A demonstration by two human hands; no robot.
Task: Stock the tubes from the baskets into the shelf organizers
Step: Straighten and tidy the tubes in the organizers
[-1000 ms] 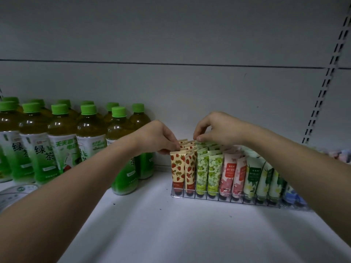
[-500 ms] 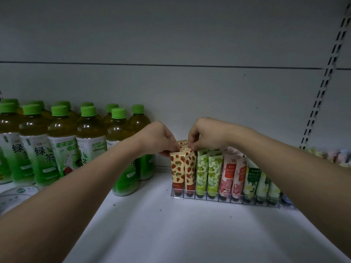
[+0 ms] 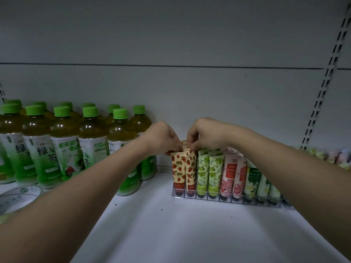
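While the clear plastic organizer [image 3: 224, 199] sits on the white shelf [image 3: 171, 230], both hands, left [image 3: 161, 138] and right [image 3: 206, 134], pinch the crimped tops of upright strawberry-print tubes [image 3: 183, 168] in its leftmost slots.

Both forearms are showing bare to the frame's edge, no sleeves; the left hand [image 3: 161, 137] and right hand [image 3: 206, 134] are wearing nothing.

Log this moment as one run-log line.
stage: seating strawberry tubes | left hand: pinching tube tops | right hand: pinching tube tops | organizer: front row filled
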